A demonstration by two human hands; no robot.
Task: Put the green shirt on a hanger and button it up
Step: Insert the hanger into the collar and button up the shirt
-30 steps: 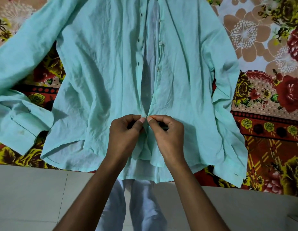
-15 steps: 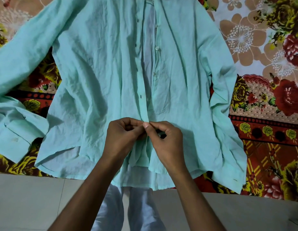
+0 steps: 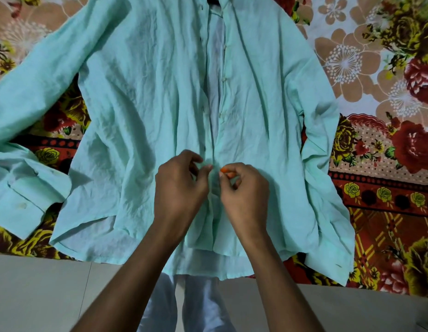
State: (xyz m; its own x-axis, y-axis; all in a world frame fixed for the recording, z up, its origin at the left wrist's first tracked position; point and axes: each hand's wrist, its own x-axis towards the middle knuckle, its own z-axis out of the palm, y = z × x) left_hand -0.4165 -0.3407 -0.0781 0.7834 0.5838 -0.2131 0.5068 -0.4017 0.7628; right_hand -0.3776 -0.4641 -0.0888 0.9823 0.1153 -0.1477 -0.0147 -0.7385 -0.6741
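Green shirt (image 3: 141, 111) lies spread on floral bedsheet (image 3: 387, 144), hem at near edge. Left hand (image 3: 179, 185) and right hand (image 3: 244, 190) pinch placket edges low down. Soft, light, wrinkly; grip beside buttonholes.

The green shirt (image 3: 148, 111) is thin, matt, creased cloth on a printed floral bedsheet (image 3: 375, 68).

The green shirt (image 3: 141, 111) is pale mint and creased, and lies front-up and spread flat on the bed, its hem hanging over the bed's near edge. Its front placket is open along the upper part, small buttons showing down one edge, sleeves spread toward both sides.
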